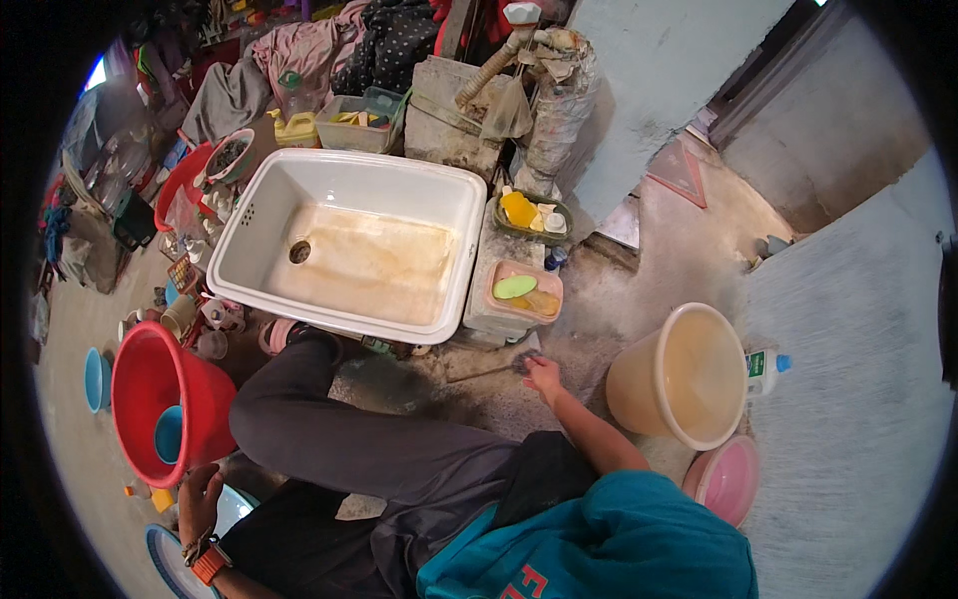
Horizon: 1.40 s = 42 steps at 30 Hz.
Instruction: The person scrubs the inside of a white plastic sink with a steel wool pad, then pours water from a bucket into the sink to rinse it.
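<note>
My right hand [545, 380] reaches down to the floor, its fingers on a small dark bunched thing [525, 362] that resembles a scouring pad. From it a thin dark line, perhaps a stick, runs left along the floor. My left hand [199, 500], with an orange-strapped watch on the wrist, is by the lower rim of a red plastic tub [133, 374]; whether it touches the rim is unclear. Inside that tub sits a blue bowl [169, 436]. In front of me is a white ceramic sink [352, 320], with brownish stains around its drain hole [299, 252].
Right of the sink, soap dishes [560, 293] rest on a block. A beige bucket [615, 385] of cloudy water stands at right, beside a pink basin [696, 479] and a white bottle [762, 378]. A wrapped pipe [557, 127] rises behind. Cups and containers [178, 314] clutter the left floor.
</note>
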{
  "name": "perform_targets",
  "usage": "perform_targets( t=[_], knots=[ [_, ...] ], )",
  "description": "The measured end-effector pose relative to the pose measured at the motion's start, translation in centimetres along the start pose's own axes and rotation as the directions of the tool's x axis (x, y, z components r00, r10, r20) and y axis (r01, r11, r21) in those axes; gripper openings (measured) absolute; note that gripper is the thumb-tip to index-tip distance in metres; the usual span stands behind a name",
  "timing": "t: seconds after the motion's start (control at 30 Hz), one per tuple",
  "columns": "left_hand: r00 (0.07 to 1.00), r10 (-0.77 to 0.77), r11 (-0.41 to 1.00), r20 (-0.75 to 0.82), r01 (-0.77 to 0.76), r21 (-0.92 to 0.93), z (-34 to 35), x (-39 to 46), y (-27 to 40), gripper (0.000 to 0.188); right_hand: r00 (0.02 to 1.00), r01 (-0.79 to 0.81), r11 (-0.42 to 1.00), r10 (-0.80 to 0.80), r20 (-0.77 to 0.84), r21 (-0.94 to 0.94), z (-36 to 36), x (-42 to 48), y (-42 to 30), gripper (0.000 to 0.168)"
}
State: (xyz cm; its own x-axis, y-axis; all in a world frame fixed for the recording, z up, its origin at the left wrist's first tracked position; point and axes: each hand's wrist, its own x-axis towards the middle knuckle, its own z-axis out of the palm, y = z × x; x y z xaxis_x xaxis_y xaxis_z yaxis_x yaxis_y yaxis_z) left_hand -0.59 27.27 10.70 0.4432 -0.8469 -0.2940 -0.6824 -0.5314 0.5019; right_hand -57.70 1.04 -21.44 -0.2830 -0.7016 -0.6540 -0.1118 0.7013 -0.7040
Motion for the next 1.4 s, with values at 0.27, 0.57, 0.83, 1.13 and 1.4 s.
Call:
perform_targets(
  t=[0.27, 0.57, 0.83, 1.13, 1.4],
  knots=[
    [0.999, -0.023, 0.998, 0.038, 0.020, 0.063, -0.6, 0.9, 0.3, 0.026, 0.911, -0.068, 0.997, 0.077, 0.406, -0.035, 2.1, -3.9, -2.3, 0.053],
    [0.991, -0.045, 0.999, 0.124, 0.043, 0.017, 0.1, 2.5, -3.5, 0.033, 0.899, -0.276, 0.941, 0.182, 0.397, 0.194, -11.1, -12.5, 0.5, 0.067],
    [0.997, 0.050, 0.999, -0.059, -0.049, 0.012, -0.5, 0.3, 2.3, 0.026, 0.866, 0.232, 0.537, 0.267, -0.424, 0.811, -24.1, -22.4, 6.5, 0.081],
    [0.989, 0.134, 0.990, -0.062, -0.136, -0.030, -0.9, 0.4, 6.5, 0.026, 0.685, 0.273, 0.708, 0.333, -0.648, 0.652, -31.6, -12.3, 2.6, 0.030],
    [0.986, 0.152, 0.987, -0.075, -0.155, -0.046, -0.9, -1.2, 7.6, 0.028, 0.554, 0.611, 0.634, 0.084, -0.828, 0.474, -32.3, -15.7, -1.9, 0.022]
  ],
)
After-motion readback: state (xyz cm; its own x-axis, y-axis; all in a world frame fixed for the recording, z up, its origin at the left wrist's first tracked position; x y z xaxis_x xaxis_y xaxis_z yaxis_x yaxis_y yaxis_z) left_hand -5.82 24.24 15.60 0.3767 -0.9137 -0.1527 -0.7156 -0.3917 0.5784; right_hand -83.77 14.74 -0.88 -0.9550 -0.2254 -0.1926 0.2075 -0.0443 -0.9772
